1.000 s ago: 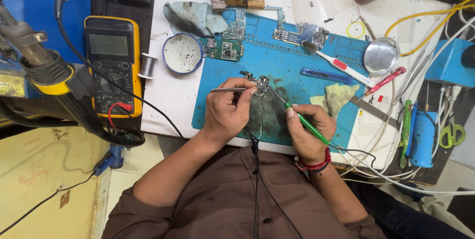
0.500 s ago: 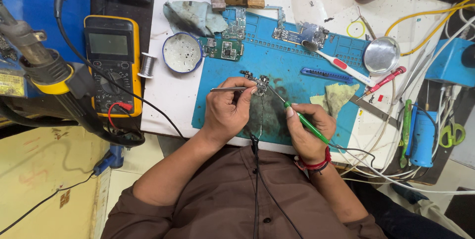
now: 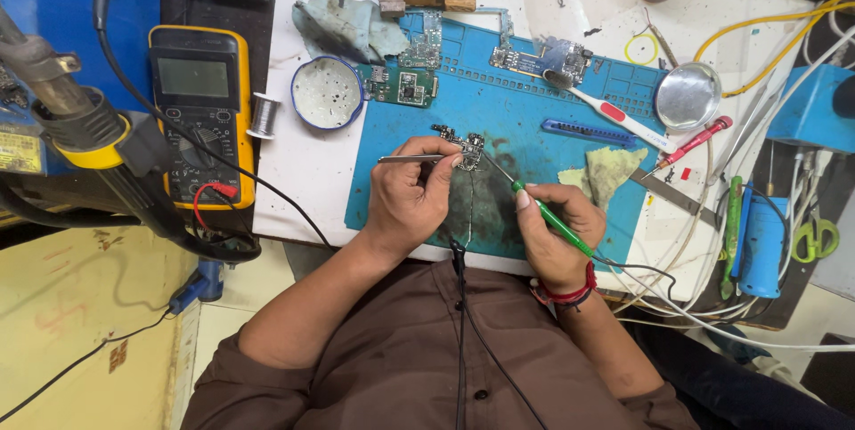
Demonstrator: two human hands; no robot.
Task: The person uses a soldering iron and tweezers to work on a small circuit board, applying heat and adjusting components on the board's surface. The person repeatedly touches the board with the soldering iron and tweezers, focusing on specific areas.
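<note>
Blue mat (image 3: 534, 118) — green-handled soldering iron (image 3: 552, 218)

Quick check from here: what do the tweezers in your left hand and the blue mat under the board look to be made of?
Tweezers: bare metal, probably steel, given the thin silvery shine. Blue mat: matte and rubbery, likely silicone, with moulded ridges along its top edge and dark scorch-like smears near the small circuit board.
</note>
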